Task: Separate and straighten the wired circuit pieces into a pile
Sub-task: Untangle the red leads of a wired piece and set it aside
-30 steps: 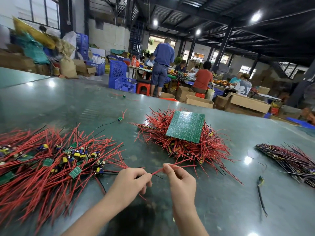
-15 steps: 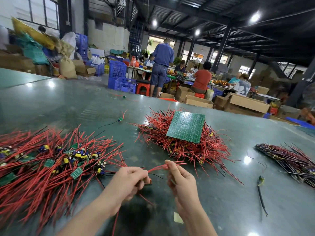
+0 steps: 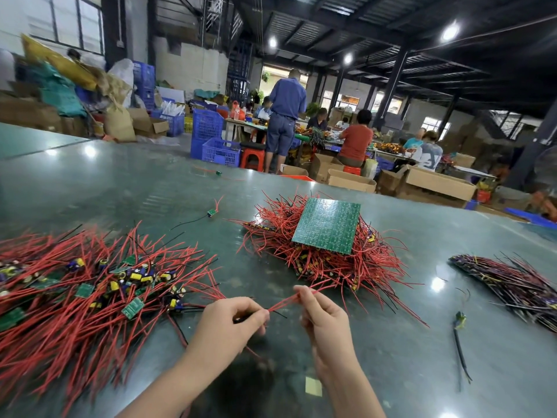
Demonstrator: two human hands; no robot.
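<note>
My left hand (image 3: 232,324) and my right hand (image 3: 324,318) hold one wired circuit piece (image 3: 283,303) between them, low over the green table. The left hand's fingers are curled round the piece's board end, which they hide. My right hand pinches its red wires, which run taut from hand to hand. A loose tangle of red-wired pieces (image 3: 90,285) spreads at the left. A second heap of red-wired pieces (image 3: 328,260) lies ahead, with a green circuit panel (image 3: 327,224) resting on top.
A dark bundle of wired pieces (image 3: 512,285) lies at the right. A single piece (image 3: 459,324) sits near it, another single piece (image 3: 212,212) farther back. People work at tables beyond the far table edge (image 3: 391,203), among cardboard boxes and blue crates.
My right hand has slid a little to the right along the red wires, pulling them straighter. My left hand has kept its hold close to the same spot.
</note>
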